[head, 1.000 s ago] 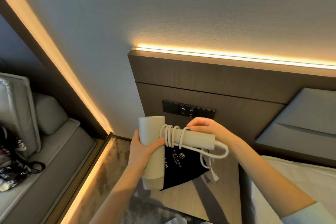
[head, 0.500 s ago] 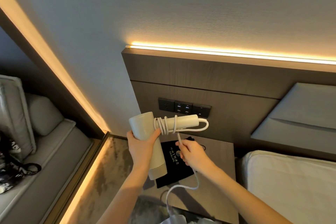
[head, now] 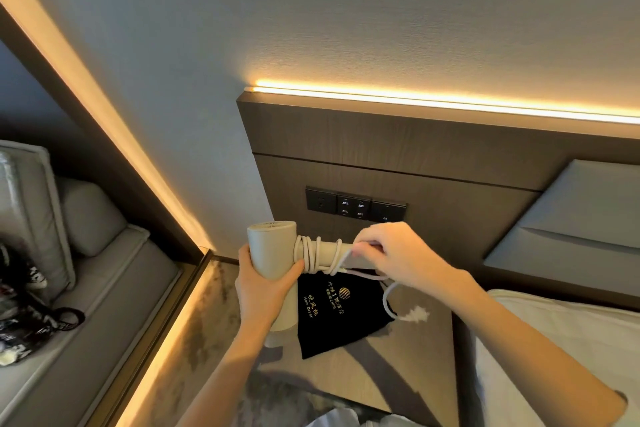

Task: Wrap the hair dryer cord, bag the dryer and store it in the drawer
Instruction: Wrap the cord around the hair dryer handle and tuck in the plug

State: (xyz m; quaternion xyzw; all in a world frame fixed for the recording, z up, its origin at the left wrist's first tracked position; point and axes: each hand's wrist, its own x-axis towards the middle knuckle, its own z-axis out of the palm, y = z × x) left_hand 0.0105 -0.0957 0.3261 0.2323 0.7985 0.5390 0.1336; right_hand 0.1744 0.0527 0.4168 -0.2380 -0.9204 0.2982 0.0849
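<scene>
My left hand (head: 265, 289) grips the barrel of a cream hair dryer (head: 273, 246), held upright with its handle pointing right. Several turns of white cord (head: 313, 255) lie around the handle near the barrel. My right hand (head: 394, 255) is closed over the handle's far end, pinching the cord there. The loose end loops down to the blurred white plug (head: 414, 315). Below the dryer a black drawstring bag (head: 337, 315) with gold lettering lies flat on the wooden nightstand (head: 420, 364). No drawer is visible.
A dark wood headboard panel carries a socket and switch plate (head: 355, 206). A white bed (head: 561, 350) is at the right. At the left runs a grey cushioned bench (head: 104, 274) with dark belongings (head: 27, 319) on it, beside a lit floor strip.
My right hand rose from below the dryer back up to the handle's end, carrying the cord around it. One more turn lies on the handle and the hanging tail is shorter.
</scene>
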